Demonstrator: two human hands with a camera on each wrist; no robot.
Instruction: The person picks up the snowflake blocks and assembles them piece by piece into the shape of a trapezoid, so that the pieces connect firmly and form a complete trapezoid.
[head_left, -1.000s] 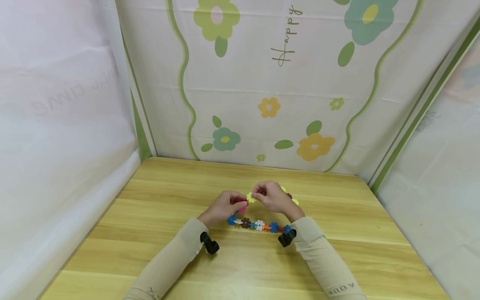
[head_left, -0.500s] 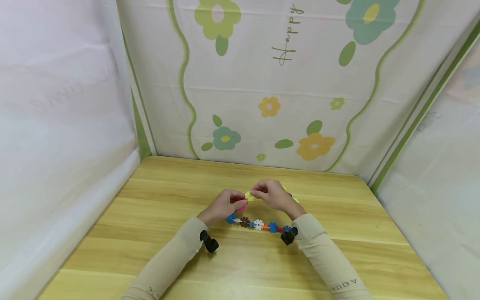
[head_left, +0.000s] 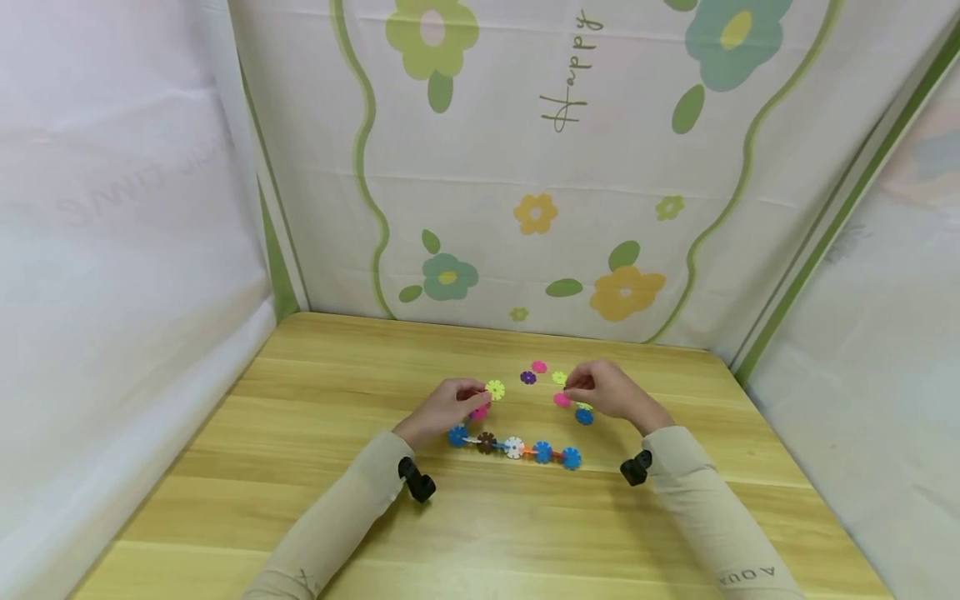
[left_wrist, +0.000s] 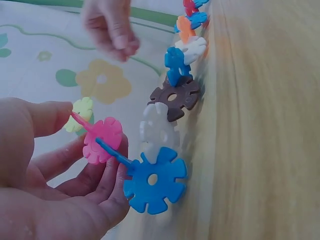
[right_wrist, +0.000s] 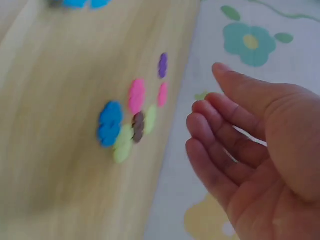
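A chain of slotted plastic snowflake discs, with a white disc (head_left: 513, 447) near its middle, runs along the table and bends up at its left end. My left hand (head_left: 442, 412) pinches that raised end, where a yellow disc (head_left: 495, 389) sticks up past the fingertips. In the left wrist view, a pink disc (left_wrist: 102, 140) and a blue disc (left_wrist: 155, 182) follow below the thumb. My right hand (head_left: 611, 390) hovers over loose discs at the right. Its thumb and loosely bent fingers stand apart with nothing between them in the right wrist view.
Loose discs lie behind and right of the chain: purple (head_left: 528, 377), pink (head_left: 562, 400), yellow (head_left: 559, 377), blue (head_left: 584, 416) and brown (right_wrist: 138, 127). A floral cloth wall (head_left: 450, 167) closes off the back of the wooden table (head_left: 487, 533), with more cloth on both sides.
My right hand has let go of the yellow disc on the chain and moved right, over the loose discs. The left hand keeps its hold, almost unmoved.
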